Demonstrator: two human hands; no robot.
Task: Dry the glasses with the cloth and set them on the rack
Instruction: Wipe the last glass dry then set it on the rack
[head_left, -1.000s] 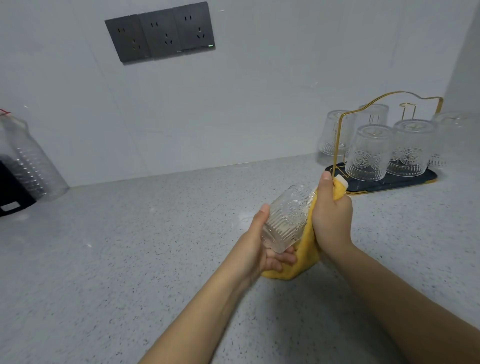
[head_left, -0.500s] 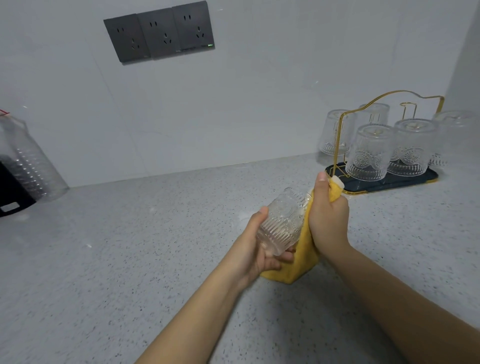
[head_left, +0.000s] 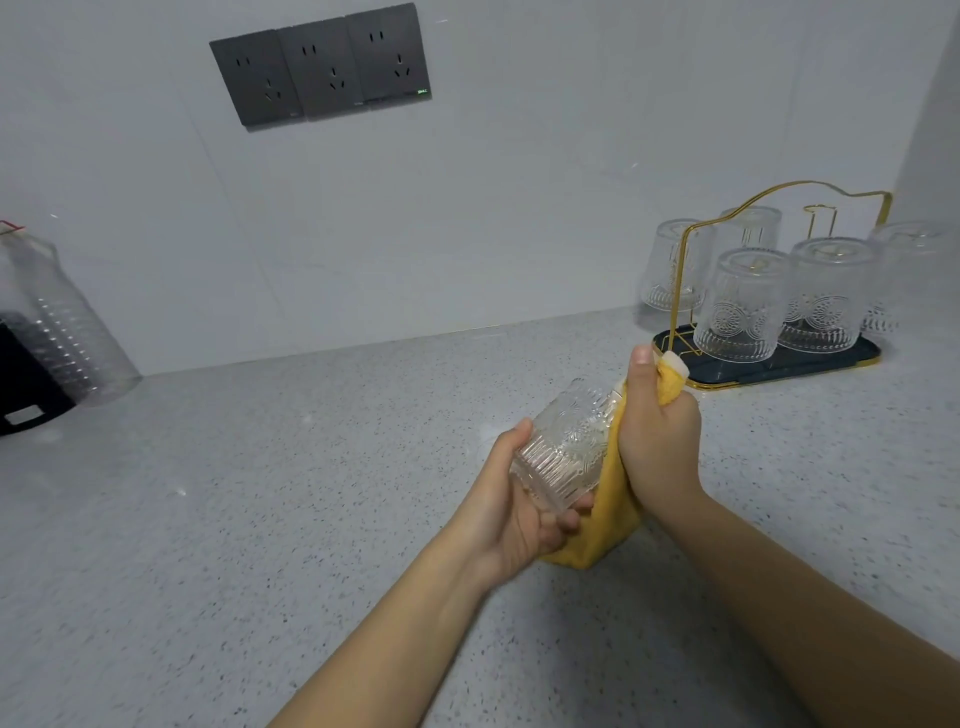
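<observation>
Head view. L hand (head_left: 511, 512) grips 1 embossed glass (head_left: 563, 447), tilted, held above the speckled tabletop (head_left: 260, 493), fingers curled under its base. R hand (head_left: 657, 441) clutches 1 yellow cloth (head_left: 605, 525) against the glass's mouth end, fingers closed round it. Rack (head_left: 769, 364) w/ gold wire frame, far R on tabletop: 5 glasses inverted on/around it. Wall: 3 dark sockets (head_left: 322, 65). Far L: 1 clear plastic bottle (head_left: 57, 317).

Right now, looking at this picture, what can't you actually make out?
- Glass mouth: head view, hidden behind the yellow cloth and right hand.
- Right hand's fingers: hidden behind the hand's own back.
- Rack pegs: glasses cover most of them; one bare peg shows at the back.
- Rightmost glass: blurred near the frame edge.
- Plastic bottle and dark object: cut off by the left edge.
</observation>
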